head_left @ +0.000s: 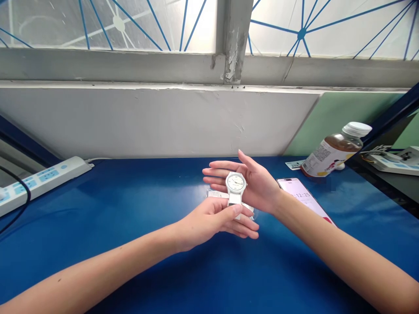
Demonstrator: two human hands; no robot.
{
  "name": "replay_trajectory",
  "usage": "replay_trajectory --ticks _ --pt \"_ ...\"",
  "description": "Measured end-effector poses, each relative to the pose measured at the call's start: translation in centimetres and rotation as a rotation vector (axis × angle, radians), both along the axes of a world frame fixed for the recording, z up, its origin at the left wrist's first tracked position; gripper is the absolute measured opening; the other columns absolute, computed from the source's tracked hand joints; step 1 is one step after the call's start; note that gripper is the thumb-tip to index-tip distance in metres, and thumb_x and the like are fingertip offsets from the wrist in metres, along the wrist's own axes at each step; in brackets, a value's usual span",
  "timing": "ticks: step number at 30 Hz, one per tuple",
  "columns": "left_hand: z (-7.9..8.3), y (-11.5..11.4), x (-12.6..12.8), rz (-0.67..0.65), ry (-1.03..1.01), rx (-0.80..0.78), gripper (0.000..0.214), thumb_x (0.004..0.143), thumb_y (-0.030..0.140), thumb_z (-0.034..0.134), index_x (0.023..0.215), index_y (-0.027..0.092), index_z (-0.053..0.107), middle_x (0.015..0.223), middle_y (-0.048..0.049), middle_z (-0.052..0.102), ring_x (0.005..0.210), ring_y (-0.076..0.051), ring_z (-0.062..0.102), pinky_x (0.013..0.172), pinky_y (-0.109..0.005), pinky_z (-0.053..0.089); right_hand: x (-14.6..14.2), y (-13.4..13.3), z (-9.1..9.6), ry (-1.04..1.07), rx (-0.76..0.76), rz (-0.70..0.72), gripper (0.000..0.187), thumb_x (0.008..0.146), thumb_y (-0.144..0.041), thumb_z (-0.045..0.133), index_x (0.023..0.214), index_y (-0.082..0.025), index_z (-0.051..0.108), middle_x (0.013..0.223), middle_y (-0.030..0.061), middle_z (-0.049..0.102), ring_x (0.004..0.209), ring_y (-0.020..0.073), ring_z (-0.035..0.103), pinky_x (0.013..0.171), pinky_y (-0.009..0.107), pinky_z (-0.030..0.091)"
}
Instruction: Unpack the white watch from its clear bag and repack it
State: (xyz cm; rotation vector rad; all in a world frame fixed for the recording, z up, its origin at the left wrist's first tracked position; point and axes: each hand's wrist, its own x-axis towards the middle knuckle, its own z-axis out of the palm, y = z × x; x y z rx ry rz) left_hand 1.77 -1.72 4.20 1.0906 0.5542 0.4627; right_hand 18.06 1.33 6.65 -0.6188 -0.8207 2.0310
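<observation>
My left hand (pixel 216 220) pinches the strap of a white wristwatch (pixel 235 183), holding it upright with its round dial facing me. My right hand (pixel 252 183) is open just behind the watch, palm up, fingers stretched to the left. Both hands hover over the blue table (pixel 131 226). A small clear packet with a white label (pixel 216 194) lies on the table under the hands, partly hidden.
A phone (pixel 303 196) with a lit screen lies right of my right wrist. A brown-filled bottle (pixel 334 150) with a white cap leans at the back right. A white power strip (pixel 42 179) sits at the left edge. A white wall runs behind the table.
</observation>
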Motion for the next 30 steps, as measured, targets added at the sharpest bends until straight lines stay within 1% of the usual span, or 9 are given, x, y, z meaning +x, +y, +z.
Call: replay_trajectory --ticks 3,5,7,9,13,19,22,27,30 --pt "-0.39 0.19 0.06 0.043 0.019 -0.038 0.045 0.086 0.051 0.072 0.105 0.010 0.070 0.100 -0.0187 0.076 0.094 -0.030 0.075 0.091 -0.042 0.055 -0.01 -0.04 0.24 -0.003 -0.012 -0.008 0.062 0.104 -0.049 0.024 0.111 -0.008 0.070 0.117 0.0189 0.073 0.110 0.0263 0.070 0.106 0.043 0.046" --pt "-0.54 0.34 0.05 0.096 0.045 -0.061 0.044 0.085 0.050 0.073 0.100 0.009 0.070 0.098 -0.0181 0.076 0.091 -0.029 0.075 0.092 -0.043 0.055 0.00 -0.08 0.38 -0.005 -0.006 -0.026 0.061 0.104 -0.048 0.024 0.110 -0.009 0.071 0.115 0.0184 0.074 0.108 0.0261 0.070 0.105 0.043 0.046" --pt "-0.46 0.41 0.01 0.149 0.074 -0.076 0.043 0.086 0.051 0.072 0.096 0.009 0.071 0.094 -0.0172 0.077 0.089 -0.028 0.075 0.092 -0.042 0.055 -0.01 -0.14 0.46 -0.011 0.011 -0.046 0.059 0.103 -0.049 0.026 0.108 -0.010 0.071 0.115 0.0171 0.074 0.107 0.0260 0.071 0.103 0.043 0.048" --pt "-0.22 0.38 -0.02 0.172 0.089 -0.091 0.044 0.087 0.051 0.070 0.097 0.008 0.071 0.092 -0.0167 0.077 0.088 -0.028 0.076 0.092 -0.042 0.054 -0.04 -0.22 0.48 -0.020 0.026 -0.063 0.057 0.102 -0.050 0.030 0.107 -0.012 0.072 0.115 0.0157 0.075 0.107 0.0260 0.070 0.101 0.042 0.049" --pt "0.05 0.22 0.00 0.157 0.090 -0.104 0.043 0.088 0.051 0.069 0.096 0.009 0.071 0.096 -0.0172 0.077 0.090 -0.028 0.075 0.093 -0.042 0.054 -0.17 -0.33 0.49 -0.045 0.026 -0.086 0.056 0.101 -0.051 0.031 0.104 -0.014 0.072 0.112 0.0148 0.076 0.105 0.0251 0.071 0.099 0.041 0.051" --pt "-0.41 0.11 0.13 0.088 0.039 -0.091 0.047 0.088 0.053 0.069 0.101 0.009 0.072 0.105 -0.0194 0.075 0.100 -0.030 0.073 0.095 -0.043 0.053 -0.19 -0.29 0.60 -0.059 0.016 -0.089 0.056 0.101 -0.051 0.030 0.105 -0.014 0.072 0.108 0.0145 0.077 0.102 0.0246 0.072 0.098 0.041 0.051" --pt "-0.54 0.10 0.14 0.071 0.024 -0.096 0.047 0.089 0.054 0.068 0.104 0.009 0.071 0.108 -0.0197 0.074 0.102 -0.030 0.072 0.095 -0.044 0.052 -0.17 -0.24 0.53 -0.066 0.012 -0.086 0.056 0.101 -0.051 0.030 0.105 -0.014 0.072 0.109 0.0139 0.077 0.102 0.0245 0.072 0.098 0.041 0.052" --pt "-0.60 0.22 0.13 0.069 -0.004 -0.113 0.044 0.089 0.050 0.068 0.105 0.009 0.070 0.111 -0.0206 0.073 0.105 -0.031 0.071 0.096 -0.044 0.052 -0.15 -0.05 0.19 -0.124 -0.018 -0.115 0.048 0.101 -0.047 0.037 0.107 -0.013 0.070 0.112 0.0148 0.076 0.099 0.0227 0.073 0.099 0.039 0.052" --pt "-0.63 0.30 0.11 0.083 0.001 -0.111 0.044 0.089 0.049 0.069 0.105 0.008 0.070 0.111 -0.0209 0.073 0.106 -0.032 0.071 0.097 -0.044 0.051 -0.10 0.09 0.05 -0.136 -0.015 -0.103 0.043 0.100 -0.044 0.041 0.109 -0.014 0.069 0.114 0.0144 0.075 0.098 0.0218 0.073 0.097 0.038 0.053"
